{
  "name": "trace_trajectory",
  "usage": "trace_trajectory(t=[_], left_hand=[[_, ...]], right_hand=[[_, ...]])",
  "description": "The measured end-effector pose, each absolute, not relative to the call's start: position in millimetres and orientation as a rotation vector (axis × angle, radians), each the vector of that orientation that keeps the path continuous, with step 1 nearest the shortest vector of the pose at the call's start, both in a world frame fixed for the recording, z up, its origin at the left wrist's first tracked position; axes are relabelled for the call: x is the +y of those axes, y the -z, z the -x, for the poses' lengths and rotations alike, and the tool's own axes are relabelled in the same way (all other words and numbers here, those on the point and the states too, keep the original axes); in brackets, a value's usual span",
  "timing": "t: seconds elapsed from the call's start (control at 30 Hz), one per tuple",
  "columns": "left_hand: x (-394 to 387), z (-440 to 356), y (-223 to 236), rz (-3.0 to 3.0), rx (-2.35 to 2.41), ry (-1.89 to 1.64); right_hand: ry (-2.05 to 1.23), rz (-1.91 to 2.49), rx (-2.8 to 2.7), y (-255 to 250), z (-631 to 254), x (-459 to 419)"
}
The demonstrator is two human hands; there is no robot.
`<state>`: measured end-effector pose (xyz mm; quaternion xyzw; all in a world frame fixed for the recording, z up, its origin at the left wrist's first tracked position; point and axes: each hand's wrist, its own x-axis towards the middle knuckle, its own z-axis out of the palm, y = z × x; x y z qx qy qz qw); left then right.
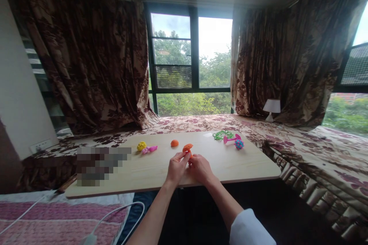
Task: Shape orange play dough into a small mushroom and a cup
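Observation:
Close together above the wooden tabletop (pixel 135 180), both my hands are closed at the fingertips around a small orange piece (pixel 188 147). Its rounded, cap-like top shows above the fingers; what it is made of I cannot make out. My left hand (pixel 176 167) pinches it from the left between thumb and fingers. From the right, my right hand (pixel 201 167) has curled fingers against its lower part, which is mostly hidden. Just beyond my left hand sits a separate orange dome-shaped piece (pixel 174 143) on the table.
A yellow bumpy ball (pixel 141 146) and a pink candy-shaped toy (pixel 149 149) lie left. Green chain links (pixel 222 134), a pink dumbbell-shaped toy (pixel 231 139) and a blue studded ball (pixel 239 144) lie right. A small lamp (pixel 271 109) stands on the window ledge. A blurred patch covers the table's left end.

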<state>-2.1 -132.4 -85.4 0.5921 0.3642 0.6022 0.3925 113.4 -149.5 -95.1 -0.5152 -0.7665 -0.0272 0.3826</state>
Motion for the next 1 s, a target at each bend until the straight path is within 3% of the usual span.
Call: trace_trajectory(t=[0.27,1.0], left_hand=[[-131,7,89,-1.667,0.954,-1.576],[-133,10,89,-1.834,1.008,-1.583]], right_hand=[[0.331,1.538,-2.069,86,-109,-160],[0.314,1.593,-2.034,85,-110,-162]])
